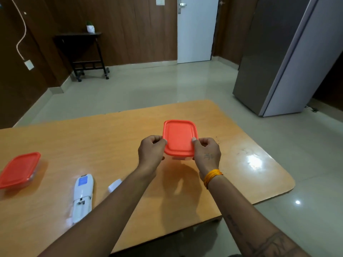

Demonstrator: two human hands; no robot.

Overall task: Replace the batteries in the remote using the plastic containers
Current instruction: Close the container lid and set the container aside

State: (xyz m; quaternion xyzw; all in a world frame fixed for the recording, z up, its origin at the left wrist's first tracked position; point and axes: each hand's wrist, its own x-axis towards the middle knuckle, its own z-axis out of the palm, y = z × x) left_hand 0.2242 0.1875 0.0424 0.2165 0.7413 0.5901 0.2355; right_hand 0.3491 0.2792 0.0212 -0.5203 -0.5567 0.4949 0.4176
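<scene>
1. The left hand (151,152) pinches the left edge of a container with an orange lid (179,138): its thumb lies on the lid's rim and the other fingers curl underneath.
2. The right hand (207,152) grips the opposite edge the same way, thumb tip on the lid's right rim, fingers folded below. A bundle of yellow-orange thread (212,176) circles that wrist.
3. The container is lifted clear of the wooden table (130,127), with its lid on and its shadow on the tabletop beneath; the clear base barely shows under the lid.
4. A white remote (82,197) lies on its face near the left forearm, its battery compartment open at the near end. Whether batteries sit inside is too blurred to tell.
5. A small white piece (114,185), likely the battery cover, rests on the table just right of the remote, partly hidden by the left forearm.
6. A second container with an orange lid (19,170) stands closed at the table's far left, well apart from the hands.
</scene>
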